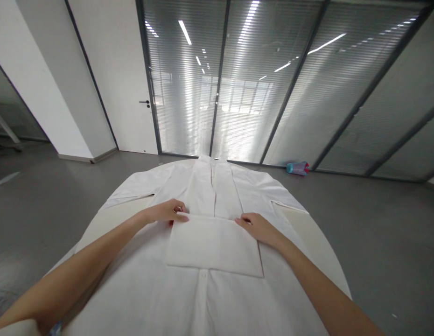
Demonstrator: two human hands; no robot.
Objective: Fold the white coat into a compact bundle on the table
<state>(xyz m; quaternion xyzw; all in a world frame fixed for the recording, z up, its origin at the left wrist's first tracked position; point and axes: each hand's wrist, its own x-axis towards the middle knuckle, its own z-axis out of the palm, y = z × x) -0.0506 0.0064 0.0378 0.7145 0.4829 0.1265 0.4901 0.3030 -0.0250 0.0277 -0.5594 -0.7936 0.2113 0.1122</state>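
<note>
A white buttoned coat (pixel 140 275) lies spread face up, its collar away from me and its sleeves out to both sides. Across its front rests a flat white rectangular piece (pixel 217 242), which looks like folded cloth; I cannot tell whether it is part of the garment. My left hand (pixel 170 212) pinches the far left corner of this piece between thumb and fingers. At the far edge toward the right, my right hand (pixel 254 224) grips it the same way. Below the piece, a button placket (pixel 202 298) runs toward me.
The coat covers much of a round, pale table (pixel 329 261). On the grey floor (pixel 385 233), by the glass partition (pixel 252 107), lies a blue and red patterned cylindrical object (pixel 297 168). A white door (pixel 122 84) and a pillar (pixel 59 84) stand at the left.
</note>
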